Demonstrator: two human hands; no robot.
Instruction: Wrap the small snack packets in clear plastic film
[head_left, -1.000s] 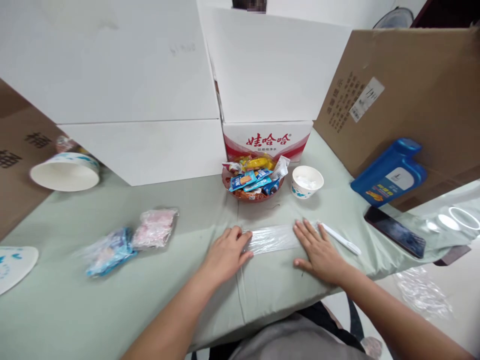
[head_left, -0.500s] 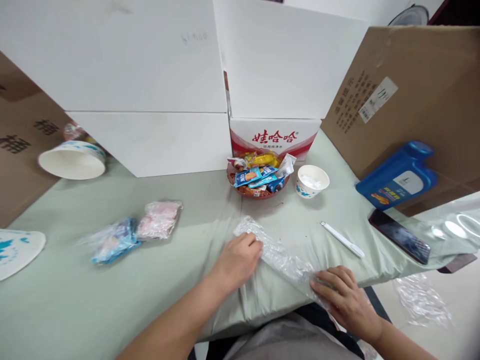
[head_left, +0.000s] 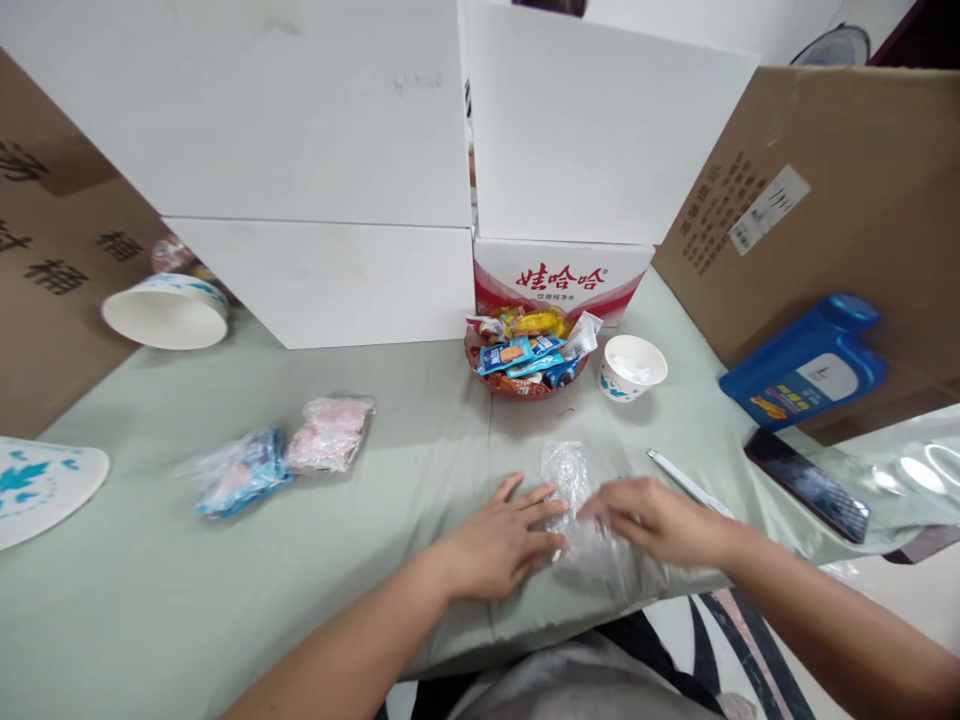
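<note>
A clear plastic bag [head_left: 568,470] lies crumpled on the pale green tablecloth [head_left: 337,540] near the front edge. My left hand [head_left: 504,540] rests flat on the cloth with its fingers spread, the fingertips touching the bag's left side. My right hand [head_left: 651,520] lies on the bag's right part, fingers stretched toward the left hand; it is a little blurred. Just beyond the bag stands a red bowl of wrapped snacks [head_left: 525,355].
A white paper cup [head_left: 633,366], a white pen [head_left: 686,482], a black phone [head_left: 808,484] and a blue bottle [head_left: 810,362] lie to the right. Two filled plastic bags [head_left: 285,455] lie left. A tipped paper bowl [head_left: 166,311] and cardboard and white boxes ring the table.
The bag was spread out flat a second ago, then slanted toward the table edge. It is now bunched between my hands, which have come together; my right hand moved up from the edge.
</note>
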